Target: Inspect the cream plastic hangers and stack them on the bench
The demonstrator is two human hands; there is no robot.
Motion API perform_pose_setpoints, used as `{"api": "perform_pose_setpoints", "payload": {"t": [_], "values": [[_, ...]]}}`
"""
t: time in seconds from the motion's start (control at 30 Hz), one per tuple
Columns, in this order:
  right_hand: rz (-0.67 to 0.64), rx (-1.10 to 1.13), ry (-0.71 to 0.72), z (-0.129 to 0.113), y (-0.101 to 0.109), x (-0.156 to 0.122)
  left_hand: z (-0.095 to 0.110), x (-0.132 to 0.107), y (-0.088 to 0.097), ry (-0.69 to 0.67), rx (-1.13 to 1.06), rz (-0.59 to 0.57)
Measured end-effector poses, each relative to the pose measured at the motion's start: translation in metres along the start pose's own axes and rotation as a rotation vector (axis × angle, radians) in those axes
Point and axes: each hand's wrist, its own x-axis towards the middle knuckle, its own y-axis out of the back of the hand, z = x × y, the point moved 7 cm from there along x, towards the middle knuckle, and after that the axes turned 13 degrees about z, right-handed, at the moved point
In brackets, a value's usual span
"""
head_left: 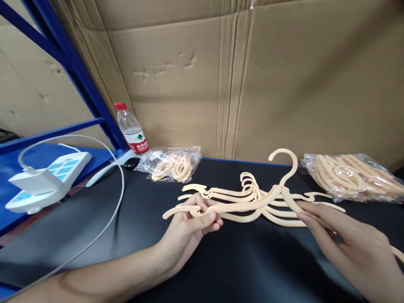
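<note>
A cream plastic clothes hanger (246,206) is held up between my two hands, its hook pointing upward. My left hand (195,219) pinches the left arm of it near a notch, thumb on the front. On the other side my right hand (344,240) grips the right arm, fingers and thumb closed around it. Behind the held hanger, several matching hangers (227,193) lie on the black table (145,261), their small hooks overlapping. Part of the right arm is covered by my right hand.
A clear bag of cream hooks (176,167) lies at the back, beside a red-capped water bottle (132,130). Another bag of hanger parts (356,176) sits back right. At left are a white power strip (53,179), a looping cable (121,185) and a blue frame (78,80). Cardboard (183,92) stands behind.
</note>
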Motion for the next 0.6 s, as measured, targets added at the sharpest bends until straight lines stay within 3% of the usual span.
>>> {"api": "perform_pose_setpoints", "payload": {"t": [0.07, 0.17, 0.3, 0.37, 0.47, 0.6], "values": [[-0.011, 0.005, -0.007, 0.003, -0.002, 0.002, -0.008, -0.003, -0.001, 0.054, 0.048, -0.022], [-0.075, 0.038, -0.008, 0.008, -0.007, 0.002, -0.015, -0.016, -0.015, 0.034, 0.254, -0.229], [-0.235, 0.089, 0.001, 0.007, -0.020, -0.007, -0.005, -0.050, -0.046, -0.390, 0.825, -0.692], [-0.323, 0.113, -0.007, 0.003, -0.027, -0.012, -0.003, -0.060, -0.053, -0.547, 1.018, -0.820], [-0.412, 0.118, -0.011, -0.001, -0.035, -0.019, -0.004, -0.057, -0.052, -0.671, 1.214, -0.783], [-0.468, 0.063, 0.026, -0.001, -0.043, -0.027, -0.019, -0.043, -0.039, -0.660, 1.461, -0.681]]}}
